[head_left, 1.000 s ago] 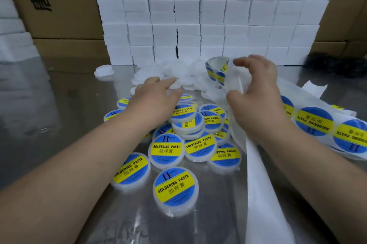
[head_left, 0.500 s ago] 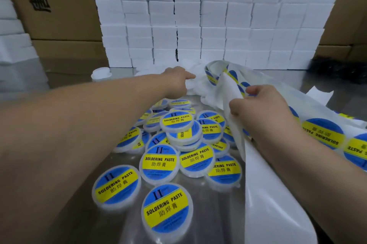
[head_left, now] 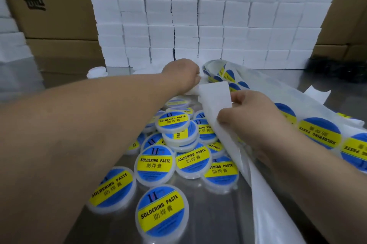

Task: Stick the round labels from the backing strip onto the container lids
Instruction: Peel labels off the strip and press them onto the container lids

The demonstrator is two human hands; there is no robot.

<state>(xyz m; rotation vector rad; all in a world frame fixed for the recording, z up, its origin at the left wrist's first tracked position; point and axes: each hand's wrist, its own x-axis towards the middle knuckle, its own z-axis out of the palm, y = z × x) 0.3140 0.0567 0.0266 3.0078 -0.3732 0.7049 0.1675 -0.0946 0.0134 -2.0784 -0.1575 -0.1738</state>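
Observation:
Several labelled lids [head_left: 155, 164] with blue-and-yellow "SOLDERING PASTE" labels lie heaped on the metal table [head_left: 210, 216]. My left hand [head_left: 181, 77] reaches past them to the far pile of plain white lids; its fingers curl down over a plain white lid [head_left: 193, 91], of which only an edge shows. My right hand [head_left: 250, 112] pinches the white backing strip [head_left: 215, 94] at a fold. The strip runs down to the lower right, and round labels [head_left: 319, 134] still sit on its right-hand stretch.
A wall of stacked white boxes [head_left: 198, 15] closes off the back of the table, with cardboard cartons [head_left: 49, 5] behind on both sides. One plain white lid [head_left: 97, 72] lies alone at the back left. Something dark [head_left: 337, 65] lies at the back right.
My left hand has left the labelled heap and stretched forward to the plain lids at the back. My right hand has come lower and nearer, folding the backing strip over.

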